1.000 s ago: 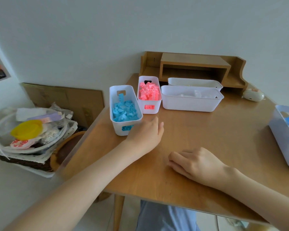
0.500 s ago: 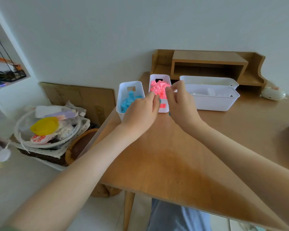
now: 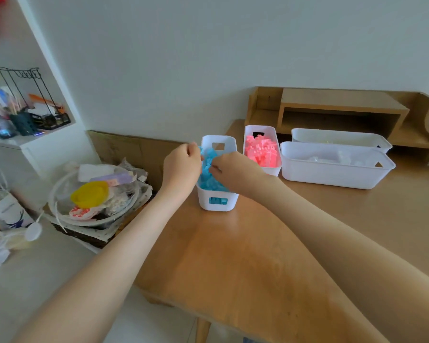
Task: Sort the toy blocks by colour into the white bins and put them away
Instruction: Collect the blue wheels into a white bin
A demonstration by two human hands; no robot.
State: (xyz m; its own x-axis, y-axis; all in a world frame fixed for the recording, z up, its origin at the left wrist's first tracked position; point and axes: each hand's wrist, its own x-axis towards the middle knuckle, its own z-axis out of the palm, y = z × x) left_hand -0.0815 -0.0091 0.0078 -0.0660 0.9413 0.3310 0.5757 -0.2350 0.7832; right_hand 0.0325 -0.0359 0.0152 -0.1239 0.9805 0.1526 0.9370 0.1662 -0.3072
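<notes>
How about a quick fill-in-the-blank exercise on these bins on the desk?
The near bin, gripped by the left hand and right hand, holds ____ blocks. The small bin beyond it is filled with ____ pieces. The nearer long bin stands to the ____ of that small bin.
Missing words: blue; pink; right.
</notes>
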